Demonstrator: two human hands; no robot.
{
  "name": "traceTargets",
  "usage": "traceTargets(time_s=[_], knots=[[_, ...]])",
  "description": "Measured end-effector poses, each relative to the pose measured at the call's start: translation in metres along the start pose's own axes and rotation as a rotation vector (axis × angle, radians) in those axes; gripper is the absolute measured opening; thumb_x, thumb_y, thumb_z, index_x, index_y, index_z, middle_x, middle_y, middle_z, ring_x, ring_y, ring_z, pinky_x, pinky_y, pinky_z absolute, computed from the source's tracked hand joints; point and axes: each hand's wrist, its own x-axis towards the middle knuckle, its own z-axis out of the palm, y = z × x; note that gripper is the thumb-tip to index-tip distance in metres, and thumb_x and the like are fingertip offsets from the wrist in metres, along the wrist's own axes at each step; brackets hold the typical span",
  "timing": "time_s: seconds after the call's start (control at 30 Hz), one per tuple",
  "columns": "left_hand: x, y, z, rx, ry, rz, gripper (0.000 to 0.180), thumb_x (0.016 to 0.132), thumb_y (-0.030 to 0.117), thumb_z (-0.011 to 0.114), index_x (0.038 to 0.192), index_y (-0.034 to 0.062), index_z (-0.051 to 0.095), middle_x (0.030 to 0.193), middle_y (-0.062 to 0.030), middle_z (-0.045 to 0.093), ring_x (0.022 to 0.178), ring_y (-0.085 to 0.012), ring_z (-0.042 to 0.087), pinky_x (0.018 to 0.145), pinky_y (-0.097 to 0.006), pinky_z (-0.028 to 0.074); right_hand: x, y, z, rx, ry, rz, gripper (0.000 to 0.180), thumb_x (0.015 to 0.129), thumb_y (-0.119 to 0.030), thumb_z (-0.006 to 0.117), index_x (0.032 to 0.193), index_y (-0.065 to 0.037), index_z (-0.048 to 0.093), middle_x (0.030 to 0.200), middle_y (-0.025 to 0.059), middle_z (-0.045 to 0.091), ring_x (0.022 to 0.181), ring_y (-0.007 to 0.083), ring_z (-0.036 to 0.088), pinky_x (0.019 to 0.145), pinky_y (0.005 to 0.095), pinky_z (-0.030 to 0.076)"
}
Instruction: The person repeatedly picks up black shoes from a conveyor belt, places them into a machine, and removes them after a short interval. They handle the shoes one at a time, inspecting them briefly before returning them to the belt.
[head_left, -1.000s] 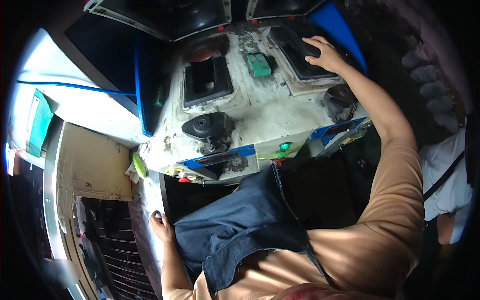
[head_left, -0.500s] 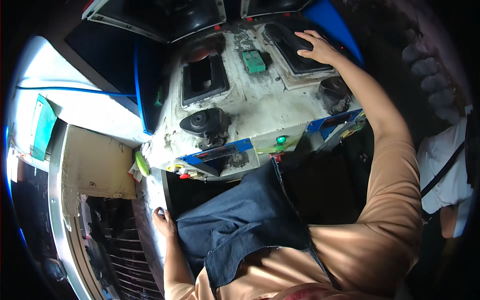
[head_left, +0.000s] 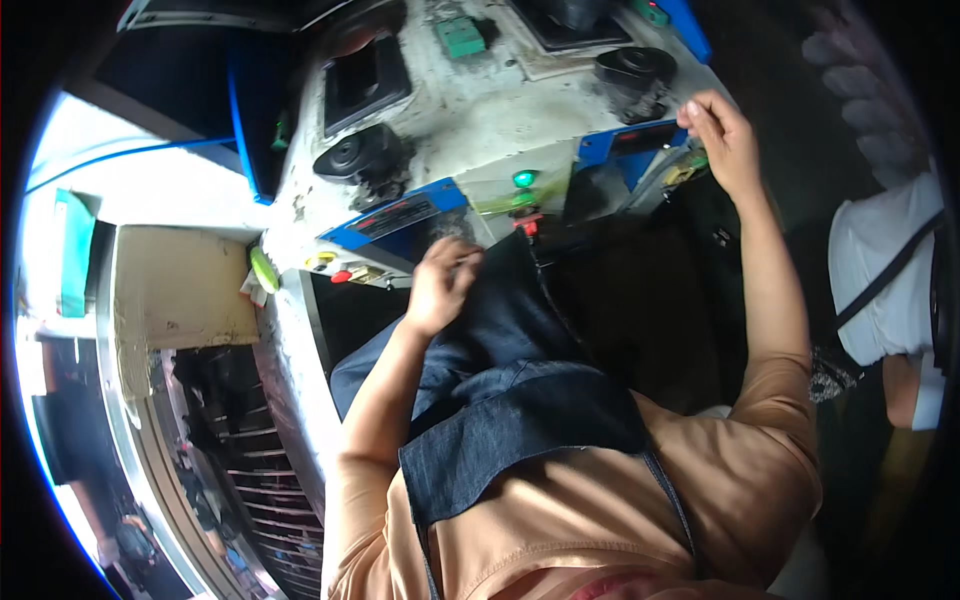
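In front of me is a worn, pale machine top [head_left: 470, 120] with two dark framed plates, the left plate [head_left: 368, 85] and the right plate [head_left: 570, 38]. My right hand [head_left: 720, 140] hovers at the machine's front right corner, near the right blue-edged panel [head_left: 632, 143]. Its fingers are curled in, and nothing shows in them. My left hand [head_left: 440, 285] is raised above my dark apron [head_left: 520, 400], just before the left blue-edged panel [head_left: 400, 212]. Its fingers are loosely bent and a little apart, with nothing visible in them.
A green block [head_left: 460, 37] sits between the plates. Black round-topped fittings [head_left: 358, 155] [head_left: 636, 68] stand nearer me. A green lamp [head_left: 524, 179] and a red button [head_left: 342, 277] are on the front. Cardboard [head_left: 185, 285] is at left; another person's white clothing [head_left: 880, 270] is at right.
My right hand has come off the right plate and back toward me. My left hand has lifted from the ledge at left and moved right. The machine now appears higher in view.
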Motion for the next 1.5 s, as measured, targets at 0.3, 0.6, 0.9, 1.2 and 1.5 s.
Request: traceTargets(time_s=[0.3,0.6,0.9,1.2,1.5], knots=[[0.092,0.02,0.087,-0.1,-0.066,-0.072,0.023,0.094,0.019,0.059,0.098,-0.0002,0.07,0.083,-0.0192,0.071,0.074,-0.0299,0.07,0.069,-0.04,0.054,-0.099,0.166,-0.03,-0.413,-0.02,0.577,0.024,0.092,-0.027,0.064,0.104,-0.007,0.071,0.097,0.0163,0.072,0.091,0.0298,0.07,0.079,0.0381,0.053],[0.078,0.011,0.084,-0.097,-0.128,-0.152,0.021,0.092,0.021,0.063,0.097,0.0019,0.071,0.079,-0.0196,0.069,0.074,-0.0398,0.067,0.07,-0.045,0.052,-0.08,0.179,-0.019,-0.447,-0.014,0.544,0.027,0.093,-0.028,0.064,0.096,-0.001,0.069,0.078,0.0073,0.07,0.07,0.0141,0.063,0.068,0.031,0.05],[0.093,-0.026,0.103,0.312,-0.092,-0.041,0.024,0.093,0.029,0.06,0.095,0.0084,0.072,0.08,-0.0196,0.069,0.073,-0.0395,0.068,0.068,-0.048,0.055,-0.077,0.182,-0.019,-0.588,-0.029,0.422,0.025,0.09,-0.029,0.065,0.097,-0.006,0.071,0.089,0.018,0.07,0.087,0.0367,0.067,0.077,0.0416,0.05],[0.093,-0.022,0.09,0.343,-0.259,-0.105,0.024,0.093,0.027,0.061,0.103,0.0072,0.07,0.092,-0.0188,0.069,0.087,-0.0375,0.066,0.076,-0.045,0.053,-0.078,0.18,-0.012,-0.615,-0.05,0.563,0.03,0.093,-0.031,0.063,0.091,-0.002,0.068,0.085,0.0202,0.069,0.081,0.0376,0.067,0.074,0.044,0.05],[-0.062,-0.022,-0.064,0.208,0.09,-0.14,0.016,0.09,0.011,0.067,0.104,0.0033,0.069,0.094,-0.0146,0.068,0.087,-0.0286,0.068,0.079,-0.037,0.054,-0.155,0.088,0.068,0.069,-0.725,0.634,0.014,0.093,-0.015,0.064,0.102,-0.005,0.068,0.08,0.0006,0.065,0.069,0.0078,0.057,0.064,0.0267,0.048]])
